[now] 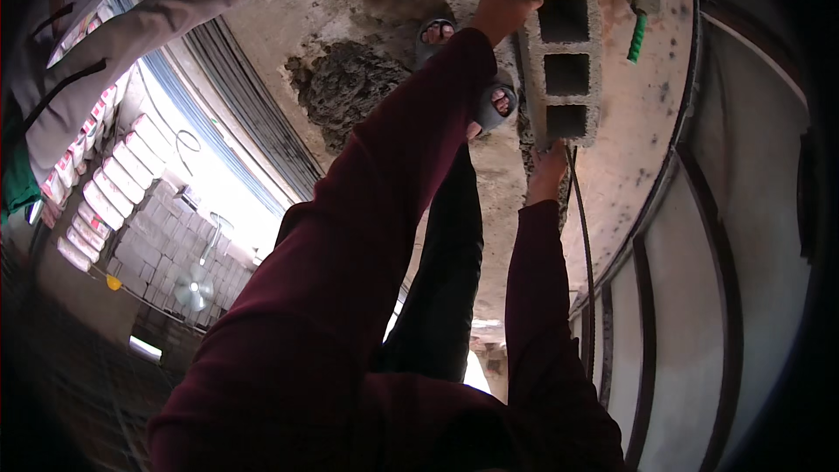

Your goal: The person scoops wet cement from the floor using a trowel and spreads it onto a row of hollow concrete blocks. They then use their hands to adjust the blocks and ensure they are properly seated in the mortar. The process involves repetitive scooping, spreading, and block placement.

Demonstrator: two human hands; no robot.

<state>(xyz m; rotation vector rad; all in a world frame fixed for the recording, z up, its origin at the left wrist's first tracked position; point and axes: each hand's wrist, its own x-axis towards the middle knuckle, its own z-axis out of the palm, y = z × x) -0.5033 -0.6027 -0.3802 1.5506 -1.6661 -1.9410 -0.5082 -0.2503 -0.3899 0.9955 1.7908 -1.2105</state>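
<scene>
A grey hollow concrete block (566,48), its row of square holes facing up, lies lengthwise at the upper right of centre. My left hand (505,14) grips its left side near the far end, thumb against the edge. At the near end my right hand (548,166) holds the block, its fingers partly hidden beneath. A narrow strip of rough mortar (526,144) shows just left of the near end. My sandalled feet (491,107) stand left of the block, partly behind my left arm.
A heap of wet mortar (345,92) lies on the floor beyond my left forearm. Right of the block is a green-handled trowel (637,38). A thin dark bar (584,227) runs past my right forearm. Another person's leg (188,4) is at upper left, near long bundled rods (253,100).
</scene>
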